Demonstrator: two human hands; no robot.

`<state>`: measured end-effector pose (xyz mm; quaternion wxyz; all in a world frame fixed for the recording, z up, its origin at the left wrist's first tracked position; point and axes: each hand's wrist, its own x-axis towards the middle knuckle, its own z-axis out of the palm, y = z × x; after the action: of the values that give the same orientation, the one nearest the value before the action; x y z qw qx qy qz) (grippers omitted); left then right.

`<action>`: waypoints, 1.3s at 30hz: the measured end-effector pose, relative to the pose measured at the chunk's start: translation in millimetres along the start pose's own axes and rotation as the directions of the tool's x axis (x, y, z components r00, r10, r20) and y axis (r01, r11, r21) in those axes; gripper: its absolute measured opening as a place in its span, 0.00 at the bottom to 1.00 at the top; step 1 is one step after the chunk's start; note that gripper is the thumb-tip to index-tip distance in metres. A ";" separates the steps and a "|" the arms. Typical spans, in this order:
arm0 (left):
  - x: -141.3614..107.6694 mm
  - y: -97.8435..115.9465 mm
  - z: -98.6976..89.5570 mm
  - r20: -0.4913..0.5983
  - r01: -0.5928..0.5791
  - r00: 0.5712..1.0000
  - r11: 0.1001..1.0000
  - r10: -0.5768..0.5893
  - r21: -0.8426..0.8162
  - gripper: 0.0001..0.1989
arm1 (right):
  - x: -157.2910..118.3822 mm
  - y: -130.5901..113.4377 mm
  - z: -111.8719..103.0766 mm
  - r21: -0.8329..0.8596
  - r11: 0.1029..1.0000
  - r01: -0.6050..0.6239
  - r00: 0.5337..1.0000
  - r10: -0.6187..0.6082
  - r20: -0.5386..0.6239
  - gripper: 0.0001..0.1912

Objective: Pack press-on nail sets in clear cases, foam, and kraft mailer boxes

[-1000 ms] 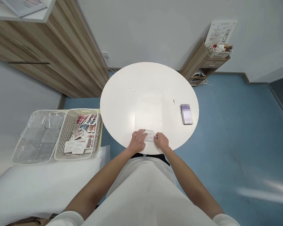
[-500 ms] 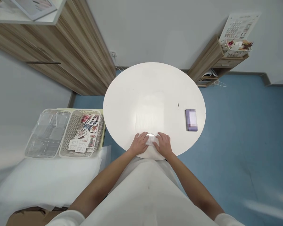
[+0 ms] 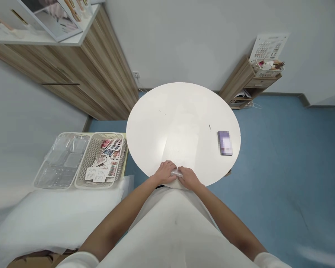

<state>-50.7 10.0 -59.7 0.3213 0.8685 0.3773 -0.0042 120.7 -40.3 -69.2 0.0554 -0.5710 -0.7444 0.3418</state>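
Note:
My left hand and my right hand meet at the near edge of the white oval table. Between them is a small clear plastic bundle. Fingers of both hands curl over its two ends, with the thumbs on the near side. From the bundle, a thin translucent sheet seems to run flat across the tabletop, faint against the white. What lies inside the bundle I cannot make out.
A purple box, partly blurred, lies on the table's right side. To the left stand a white basket of printed cards and another basket with clear plastic boxes. White sheeting lies nearer me. Wooden cabinets stand behind.
The clear bundle has turned over and looks narrower between my hands. My fingers have closed in around it, and the hands are nearer each other. The camera view has tilted up slightly.

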 end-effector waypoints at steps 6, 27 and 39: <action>3.3 -6.9 -6.9 -0.120 0.008 0.993 0.999 -0.001 0.052 0.21 | 4.3 -5.1 -11.8 0.064 0.992 -0.108 0.992 0.112 -0.058 0.10; 34.2 -58.6 -23.9 0.139 0.424 0.906 0.864 -0.400 -0.273 0.14 | 44.7 34.7 -31.2 0.295 0.908 -0.299 0.939 0.335 -0.078 0.13; 37.9 -21.1 -30.4 -0.138 0.090 0.989 0.972 -0.061 0.216 0.24 | 49.3 43.6 -19.6 0.353 0.856 -0.378 0.893 0.437 -0.103 0.10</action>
<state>-44.7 62.6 -56.7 0.1969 0.8823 0.4275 -0.0015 148.5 17.2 -94.4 0.1413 -0.7276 -0.5313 0.4104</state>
